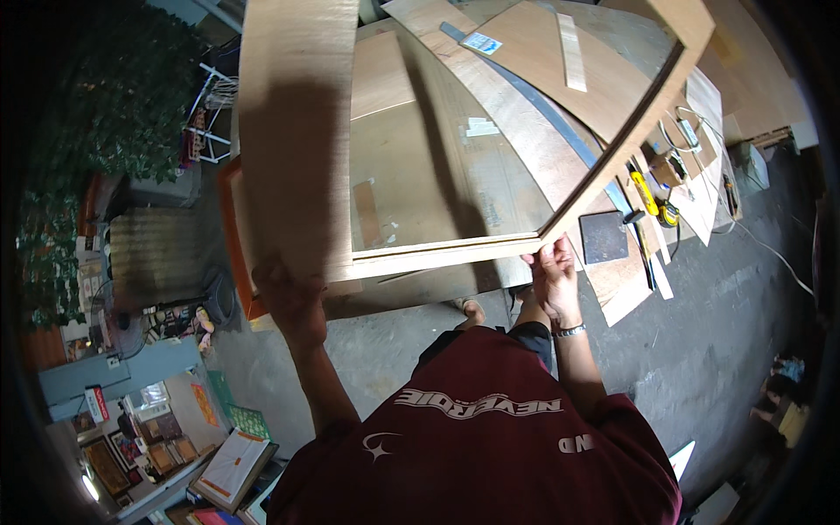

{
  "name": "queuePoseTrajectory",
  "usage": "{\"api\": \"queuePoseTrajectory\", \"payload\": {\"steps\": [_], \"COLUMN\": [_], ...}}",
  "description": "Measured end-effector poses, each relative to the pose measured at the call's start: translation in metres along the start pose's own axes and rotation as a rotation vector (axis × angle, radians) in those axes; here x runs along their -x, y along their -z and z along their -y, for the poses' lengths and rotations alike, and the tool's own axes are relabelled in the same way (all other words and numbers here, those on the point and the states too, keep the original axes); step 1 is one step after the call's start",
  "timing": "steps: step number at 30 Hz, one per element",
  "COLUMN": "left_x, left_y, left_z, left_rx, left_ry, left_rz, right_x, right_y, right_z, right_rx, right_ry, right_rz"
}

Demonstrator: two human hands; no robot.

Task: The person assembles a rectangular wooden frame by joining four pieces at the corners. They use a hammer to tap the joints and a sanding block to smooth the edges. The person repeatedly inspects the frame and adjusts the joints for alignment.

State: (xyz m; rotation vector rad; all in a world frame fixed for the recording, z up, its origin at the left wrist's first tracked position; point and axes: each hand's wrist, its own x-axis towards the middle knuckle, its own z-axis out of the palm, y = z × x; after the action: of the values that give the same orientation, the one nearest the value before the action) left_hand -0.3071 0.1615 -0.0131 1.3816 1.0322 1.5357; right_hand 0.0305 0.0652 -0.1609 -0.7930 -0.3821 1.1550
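Above the worktable I hold up a pale wooden frame (pixel 446 255), tilted, its near rail running between my hands. A wide plywood panel (pixel 296 157) covers the frame's left side. My left hand (pixel 296 302) closes round the near left corner, where panel and rail meet; shadow darkens its fingers. At the near right corner, my right hand (pixel 555 278) grips the frame from below with curled fingers, partly behind the rail. Through the frame's opening the tabletop shows.
The worktable (pixel 411 184) bears thin plywood sheets (pixel 499 122) and a long metal straightedge (pixel 547 109). To the right lie a dark square plate (pixel 604 238), a hammer (pixel 641 229), a yellow cutter (pixel 643 188) and a tape measure (pixel 668 214). An orange-brown frame (pixel 234 236) stands at left.
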Motion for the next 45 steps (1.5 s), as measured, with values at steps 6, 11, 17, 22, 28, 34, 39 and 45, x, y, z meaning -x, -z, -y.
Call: {"api": "queuePoseTrajectory", "payload": {"steps": [6,11,17,22,28,34,39,45], "left_x": [0.027,0.057,0.053,0.070,0.075,0.075,0.063,-0.002], "left_y": [-0.023,-0.069,-0.108,-0.109,-0.108,-0.108,-0.081,-0.053], "left_z": [-0.038,-0.087,-0.096,-0.099,-0.102,-0.096,-0.049,0.052], "left_rx": [-0.728,-0.771,-0.500,-0.470,-0.363,-0.414,-0.740,0.170], "left_ry": [-0.242,-0.340,-0.615,-0.590,-0.583,-0.578,-0.238,0.182], "left_rz": [0.055,0.261,0.330,0.376,0.509,0.456,0.185,0.055], "right_x": [0.004,0.012,0.024,0.028,0.032,0.033,0.036,0.047], "right_y": [0.007,0.026,0.027,0.031,0.034,0.037,0.053,0.031], "right_z": [-0.008,-0.021,-0.030,-0.030,-0.027,-0.027,-0.023,0.011], "right_rx": [-0.243,-0.427,-0.605,-0.482,-0.407,-0.416,-0.486,-0.089], "right_ry": [-0.099,-0.190,-0.223,-0.286,-0.178,-0.217,-0.108,-0.017], "right_rz": [-0.061,-0.010,0.010,-0.186,-0.050,-0.161,-0.101,-0.083]}}
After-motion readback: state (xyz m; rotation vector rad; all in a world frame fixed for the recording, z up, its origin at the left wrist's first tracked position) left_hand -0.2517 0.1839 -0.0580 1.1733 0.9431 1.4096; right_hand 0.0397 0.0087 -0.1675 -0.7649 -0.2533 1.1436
